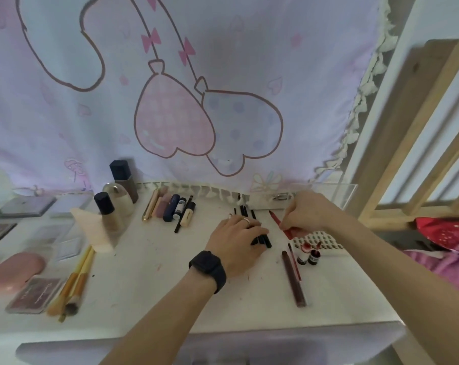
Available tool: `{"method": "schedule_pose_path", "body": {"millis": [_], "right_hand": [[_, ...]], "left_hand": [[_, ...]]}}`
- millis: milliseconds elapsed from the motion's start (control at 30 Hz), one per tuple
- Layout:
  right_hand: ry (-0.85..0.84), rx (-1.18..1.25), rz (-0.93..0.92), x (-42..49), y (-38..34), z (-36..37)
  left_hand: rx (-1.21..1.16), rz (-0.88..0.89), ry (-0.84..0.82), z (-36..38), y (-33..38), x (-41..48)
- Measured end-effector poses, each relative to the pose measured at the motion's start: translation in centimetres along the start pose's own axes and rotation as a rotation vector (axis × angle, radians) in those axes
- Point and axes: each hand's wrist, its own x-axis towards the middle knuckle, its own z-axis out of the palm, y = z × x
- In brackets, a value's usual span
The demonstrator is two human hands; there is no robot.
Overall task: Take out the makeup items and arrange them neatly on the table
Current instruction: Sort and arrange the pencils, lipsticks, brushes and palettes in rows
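My left hand [236,241], with a ring and a black watch, lies flat over a row of black makeup pencils [262,239] on the white table [149,262]. My right hand [306,213] pinches a red pencil [278,219] just right of that row. A long dark brown tube [294,279] and two small red-capped bottles [308,255] lie right of my hands. Lipsticks and tubes [170,206] are lined up at the back centre. Foundation bottles [109,209] stand at the back left.
Brushes with yellow handles [73,283], a pink case [15,270], a blush compact [36,293] and palettes [25,205] fill the left side. A clear acrylic box [328,194] stands behind my right hand. A patterned cloth hangs behind; a wooden frame [433,127] rises at right.
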Motion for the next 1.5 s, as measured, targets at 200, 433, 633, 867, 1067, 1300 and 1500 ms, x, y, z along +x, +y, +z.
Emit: {"method": "schedule_pose_path", "body": {"millis": [200, 433, 633, 867, 1067, 1300, 1500], "right_hand": [[-0.01, -0.131, 0.0, 2.5, -0.7, 1.6], [0.026, -0.215, 0.011, 3.0, -0.9, 2.6], [0.09, -0.202, 0.016, 3.3, -0.2, 2.2], [0.064, -0.342, 0.003, 3.4, -0.6, 1.8], [0.018, -0.354, 0.0, 3.7, -0.6, 2.0], [0.025, -0.359, -0.023, 3.7, -1.1, 2.6], [-0.05, -0.339, -0.062, 3.0, -1.6, 2.6]], "left_hand": [[0.058, 0.1, 0.038, 1.3, -0.6, 0.5], [0.024, 0.091, 0.052, 1.6, -0.8, 0.5], [0.034, 0.087, 0.088, 1.8, 0.2, 0.6], [0.031, 0.113, 0.085, 2.1, 0.8, 1.1], [-0.017, 0.093, 0.091, 2.1, 0.3, 1.0], [-0.09, -0.06, 0.167, 1.0, -1.0, -0.2], [-0.201, -0.255, 0.069, 0.5, -3.1, -2.4]]}}
